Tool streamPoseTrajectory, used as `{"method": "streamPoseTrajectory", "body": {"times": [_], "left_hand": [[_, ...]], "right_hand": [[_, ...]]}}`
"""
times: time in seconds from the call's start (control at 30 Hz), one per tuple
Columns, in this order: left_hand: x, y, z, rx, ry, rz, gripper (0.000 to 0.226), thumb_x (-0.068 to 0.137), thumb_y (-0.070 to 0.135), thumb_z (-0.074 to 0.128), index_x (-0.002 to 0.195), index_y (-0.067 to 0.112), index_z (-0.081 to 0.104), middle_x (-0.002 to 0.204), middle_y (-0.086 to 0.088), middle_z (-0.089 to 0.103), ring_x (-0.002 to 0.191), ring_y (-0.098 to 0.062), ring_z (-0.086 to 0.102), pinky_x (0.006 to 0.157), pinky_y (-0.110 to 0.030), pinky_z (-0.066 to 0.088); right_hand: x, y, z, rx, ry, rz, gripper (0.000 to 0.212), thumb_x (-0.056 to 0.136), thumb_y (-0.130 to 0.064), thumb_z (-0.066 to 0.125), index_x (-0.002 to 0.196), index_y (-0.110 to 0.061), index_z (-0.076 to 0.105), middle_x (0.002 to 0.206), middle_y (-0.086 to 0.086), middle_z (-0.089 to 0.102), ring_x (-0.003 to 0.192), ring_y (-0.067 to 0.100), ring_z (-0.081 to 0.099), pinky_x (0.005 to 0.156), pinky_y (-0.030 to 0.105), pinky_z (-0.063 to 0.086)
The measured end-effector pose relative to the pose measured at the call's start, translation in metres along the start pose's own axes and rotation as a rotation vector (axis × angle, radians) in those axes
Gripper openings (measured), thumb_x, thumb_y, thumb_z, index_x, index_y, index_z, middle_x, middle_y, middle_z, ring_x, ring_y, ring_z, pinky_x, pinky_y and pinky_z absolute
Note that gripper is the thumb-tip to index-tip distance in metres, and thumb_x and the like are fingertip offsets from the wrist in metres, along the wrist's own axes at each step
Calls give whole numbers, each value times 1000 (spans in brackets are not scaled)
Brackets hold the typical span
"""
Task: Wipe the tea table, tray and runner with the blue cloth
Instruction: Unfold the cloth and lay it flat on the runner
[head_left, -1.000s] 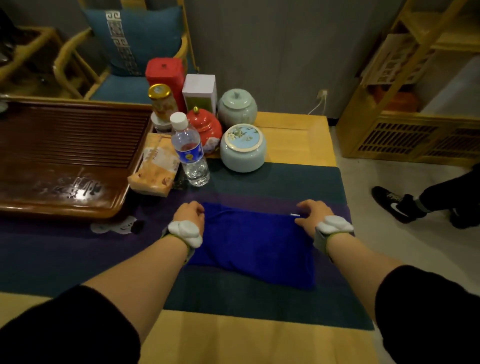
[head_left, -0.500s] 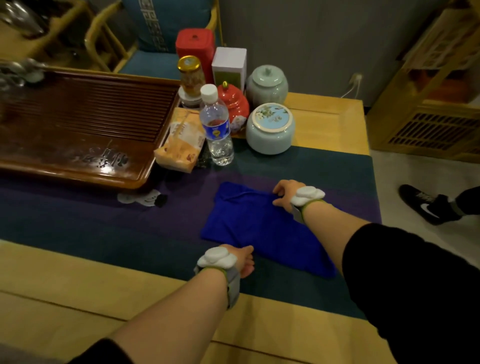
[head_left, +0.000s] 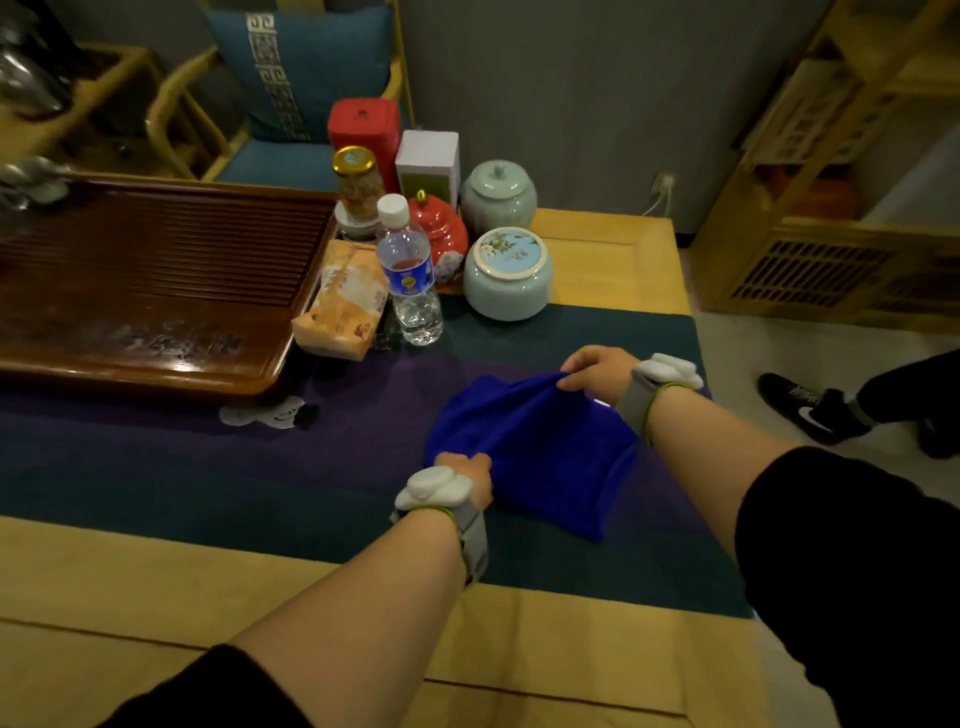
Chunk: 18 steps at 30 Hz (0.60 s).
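Two hands — left (head_left: 466, 466), right (head_left: 597, 368) — pinch the blue cloth (head_left: 540, 447) on the runner (head_left: 208, 467).

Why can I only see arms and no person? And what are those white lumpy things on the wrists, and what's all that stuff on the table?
The camera sits on the person's head and looks down, so you see just what they see: their own two arms. The white lumps are small devices strapped on wristbands; the picture doesn't show what they do. The left hand pinches the near edge of a blue cloth, and the right hand pinches the far edge and lifts it a bit. The cloth lies on a dark green and purple runner spread over a yellow wooden tea table. To the left sits a shiny brown wooden tray. Behind the cloth stand a water bottle, an orange packet, pale green jars, a red jar and some boxes.
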<state>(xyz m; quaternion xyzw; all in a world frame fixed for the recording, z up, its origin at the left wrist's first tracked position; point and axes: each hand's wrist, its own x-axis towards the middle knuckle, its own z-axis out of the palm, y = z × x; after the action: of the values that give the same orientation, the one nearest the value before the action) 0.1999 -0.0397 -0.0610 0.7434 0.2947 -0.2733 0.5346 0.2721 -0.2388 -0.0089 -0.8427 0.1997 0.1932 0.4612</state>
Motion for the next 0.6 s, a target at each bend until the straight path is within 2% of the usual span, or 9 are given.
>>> {"method": "streamPoseTrajectory", "body": {"times": [0.03, 0.1, 0.17, 0.2, 0.27, 0.33, 0.43, 0.5, 0.6], "left_hand": [[2, 5, -5, -8, 34, 33, 11, 82, 18, 52, 87, 7, 50, 108, -27, 60, 103, -38, 60, 95, -51, 46], [-4, 28, -16, -41, 79, 146, 7, 82, 11, 56, 80, 10, 49, 85, -22, 58, 78, -30, 60, 82, -51, 53], [-12, 53, -27, -26, 126, 263, 14, 81, 11, 61, 89, 12, 49, 74, -11, 55, 59, -22, 53, 59, -34, 51], [-19, 66, -33, 5, 138, 319, 19, 81, 13, 62, 94, 14, 49, 75, -8, 56, 56, -18, 51, 55, -28, 45], [-25, 86, -41, 61, 105, 437, 24, 82, 13, 65, 101, 16, 51, 88, -5, 57, 64, -15, 52, 62, -26, 42], [-29, 105, -51, 157, 28, 549, 29, 83, 7, 64, 109, 14, 53, 100, -7, 59, 80, -19, 57, 72, -29, 47], [-41, 129, -65, 397, 32, 707, 34, 82, 1, 59, 113, 16, 55, 108, -8, 63, 97, -23, 61, 89, -35, 50], [-52, 138, -71, 534, 129, 820, 34, 82, 3, 58, 112, 17, 59, 109, -5, 64, 101, -23, 60, 89, -31, 48], [-67, 131, -74, 670, 173, 947, 27, 82, 5, 59, 106, 16, 63, 107, -6, 63, 99, -24, 59, 84, -28, 45]], "right_hand": [[-7, -3, -6, 47, 32, -22, 24, 74, -6, 76, 70, -22, 59, 80, 2, 60, 74, 15, 54, 68, 28, 45], [-17, -8, -20, 95, 65, -64, 25, 74, -4, 76, 74, -22, 59, 89, 7, 60, 80, 20, 56, 72, 35, 47], [-28, -13, -33, 138, 75, -92, 21, 77, -3, 73, 88, -19, 65, 94, 13, 60, 85, 26, 55, 74, 38, 49], [-33, -15, -40, 161, 76, -103, 23, 79, -3, 71, 98, -15, 68, 92, 13, 61, 82, 25, 54, 70, 35, 49], [-43, -19, -48, 167, 88, -126, 30, 82, -2, 68, 111, -10, 68, 82, 3, 62, 69, 16, 52, 53, 19, 44], [-50, -22, -53, 143, 106, -159, 36, 81, 4, 67, 115, -8, 65, 80, 0, 62, 64, 12, 51, 51, 11, 42], [-61, -26, -58, 36, 177, -209, 34, 81, 5, 66, 112, -8, 65, 91, 4, 65, 81, 15, 58, 75, 21, 46], [-72, -27, -58, -36, 256, -236, 24, 82, -1, 67, 99, -19, 66, 82, -6, 63, 77, 11, 58, 72, 23, 44], [-92, -19, -52, -102, 285, -277, 25, 81, -5, 67, 78, -30, 62, 73, -7, 61, 73, 14, 56, 69, 25, 43]]}}
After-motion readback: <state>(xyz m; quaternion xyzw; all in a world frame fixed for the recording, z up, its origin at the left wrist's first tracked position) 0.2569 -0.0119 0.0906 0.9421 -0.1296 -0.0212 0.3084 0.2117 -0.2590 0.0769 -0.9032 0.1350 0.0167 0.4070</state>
